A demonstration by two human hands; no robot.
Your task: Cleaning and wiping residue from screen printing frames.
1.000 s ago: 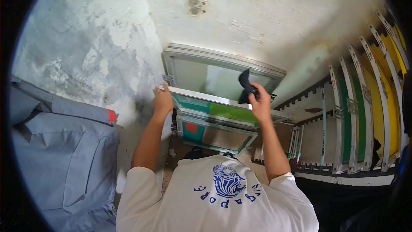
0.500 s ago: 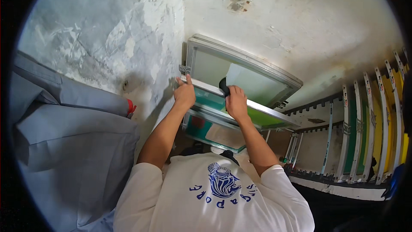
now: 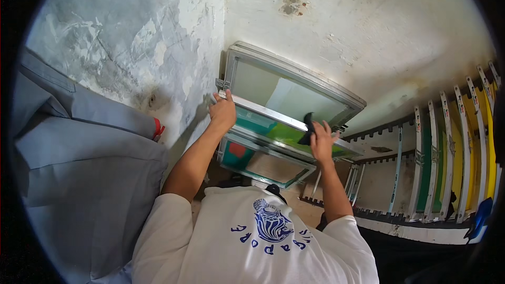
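Observation:
A metal-framed screen (image 3: 269, 116) with green mesh tilts toward me, its upper bar running from the left down to the right. My left hand (image 3: 224, 112) is closed on the bar's left end. Toward the right part of the same bar is my right hand (image 3: 322, 143), its fingers partly spread and a limp black cloth (image 3: 307, 130) held at the thumb side. The cloth lies against the bar; its lower part is hidden behind the frame's face and hand. Behind leans another grey metal frame (image 3: 315, 81) with pale mesh, against the wall.
Closer to me stands a smaller frame (image 3: 267, 166) with green and red areas. A rack (image 3: 376, 211) with notched black edges holds several upright framed screens (image 3: 446, 152) at the right. Grey fabric (image 3: 94, 179) hangs at the left beside the peeling wall (image 3: 158, 31).
My right hand has slid right along the bar with the black cloth, its fingers more spread. The left hand stays at the bar's left end. The view has shifted slightly.

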